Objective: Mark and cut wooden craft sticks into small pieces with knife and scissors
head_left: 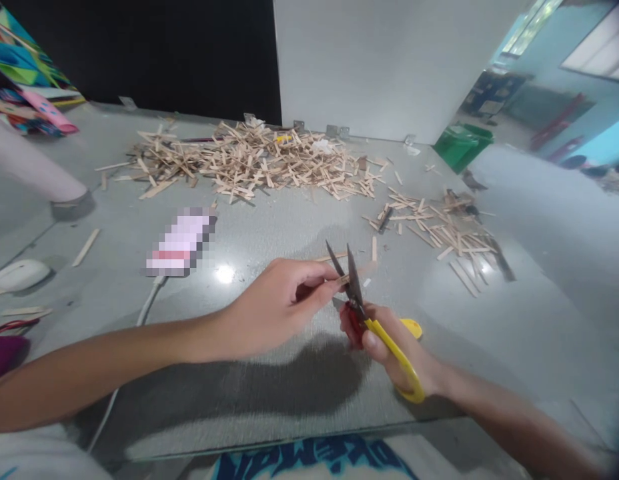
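My left hand (282,307) is closed in a pinch on a thin wooden stick (343,279), holding it between the blades of the scissors. My right hand (394,353) grips yellow-handled scissors (362,307), whose dark blades stand apart around the stick. Both hands hover over the grey glass table (269,373) near its front edge. A big heap of cut wooden stick pieces (249,160) lies at the back of the table. A smaller pile of sticks (439,227) lies to the right.
A pixelated phone (180,243) with a white cable lies left of centre. A white mouse-like object (20,273) sits at the far left. Colourful paper items (29,80) stand at the back left. A green bin (462,145) stands beyond the table.
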Demonstrator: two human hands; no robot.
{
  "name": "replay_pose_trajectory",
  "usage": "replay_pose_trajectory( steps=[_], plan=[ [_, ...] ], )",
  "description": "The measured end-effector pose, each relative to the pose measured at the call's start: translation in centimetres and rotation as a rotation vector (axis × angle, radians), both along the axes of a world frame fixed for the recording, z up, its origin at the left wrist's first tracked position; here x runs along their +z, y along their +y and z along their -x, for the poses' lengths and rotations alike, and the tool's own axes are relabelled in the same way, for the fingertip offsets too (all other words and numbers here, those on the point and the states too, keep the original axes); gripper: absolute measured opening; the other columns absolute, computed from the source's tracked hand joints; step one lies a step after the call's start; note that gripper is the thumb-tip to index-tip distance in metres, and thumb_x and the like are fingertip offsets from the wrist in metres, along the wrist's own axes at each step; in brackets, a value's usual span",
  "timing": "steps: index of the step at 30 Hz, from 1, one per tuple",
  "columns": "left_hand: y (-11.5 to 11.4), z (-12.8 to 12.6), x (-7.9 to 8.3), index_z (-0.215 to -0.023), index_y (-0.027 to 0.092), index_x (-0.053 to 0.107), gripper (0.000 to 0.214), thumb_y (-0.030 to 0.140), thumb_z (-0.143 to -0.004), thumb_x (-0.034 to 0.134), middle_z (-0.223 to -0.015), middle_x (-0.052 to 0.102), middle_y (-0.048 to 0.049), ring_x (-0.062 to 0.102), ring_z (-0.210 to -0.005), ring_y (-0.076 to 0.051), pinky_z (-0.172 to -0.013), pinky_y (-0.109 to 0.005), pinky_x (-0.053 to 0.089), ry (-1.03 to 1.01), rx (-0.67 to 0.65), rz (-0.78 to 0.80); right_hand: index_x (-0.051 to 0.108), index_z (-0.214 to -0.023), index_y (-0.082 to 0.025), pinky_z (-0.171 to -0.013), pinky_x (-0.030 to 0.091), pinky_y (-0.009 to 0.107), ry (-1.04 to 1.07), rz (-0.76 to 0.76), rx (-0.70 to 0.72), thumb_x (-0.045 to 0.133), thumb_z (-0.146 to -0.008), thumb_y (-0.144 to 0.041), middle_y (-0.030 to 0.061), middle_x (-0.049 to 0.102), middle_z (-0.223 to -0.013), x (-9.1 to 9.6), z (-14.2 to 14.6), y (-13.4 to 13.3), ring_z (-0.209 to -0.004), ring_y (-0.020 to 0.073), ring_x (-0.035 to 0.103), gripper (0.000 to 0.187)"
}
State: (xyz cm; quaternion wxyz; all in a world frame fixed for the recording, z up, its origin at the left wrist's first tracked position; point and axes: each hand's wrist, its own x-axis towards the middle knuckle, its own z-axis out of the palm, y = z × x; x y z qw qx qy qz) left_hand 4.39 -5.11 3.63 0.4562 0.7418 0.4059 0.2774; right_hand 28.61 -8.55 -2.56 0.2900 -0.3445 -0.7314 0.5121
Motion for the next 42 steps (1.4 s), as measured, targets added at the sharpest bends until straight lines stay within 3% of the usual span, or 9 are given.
replay_pose_trajectory(
  steps=[13,24,42],
  plan=[
    [-0.08,0.19,0.48,-0.100,0.013,0.076,0.032,0.035,-0.109,0.055,-0.061,0.049,0.0068,0.041,-0.054,-0.007,-0.051,-0.019,0.032,-0.019,0.019,0.023,0.059,-0.104,-0.020,-0.068,0.050,0.032,-0.010,-0.004,0.023,0.047,-0.109,-0.069,0.0057,0.059,-0.091,-0.61,-0.69,-0.08,-0.076,0.0195,0.057,0.051],
    [-0.03,0.02,0.44,-0.100,0.013,0.079,0.030,0.031,-0.107,0.055,-0.076,0.064,0.0018,0.042,-0.060,-0.007,-0.053,-0.019,0.032,0.029,-0.014,0.029,0.058,-0.108,-0.021,-0.078,0.052,0.037,-0.020,-0.049,-0.010,0.046,-0.110,-0.068,0.0079,0.063,-0.099,-0.03,-0.38,-0.32,-0.086,0.0231,0.062,0.048],
    [-0.06,-0.21,0.14,-0.101,0.013,0.078,0.029,0.030,-0.106,0.055,-0.078,0.066,-0.0001,0.044,-0.060,-0.008,-0.054,-0.019,0.034,0.034,-0.013,0.074,0.057,-0.113,-0.021,-0.084,0.054,0.040,-0.003,-0.053,0.000,0.046,-0.109,-0.070,0.0103,0.063,-0.105,-0.35,-0.43,-0.51,-0.091,0.0251,0.062,0.050]
  ],
)
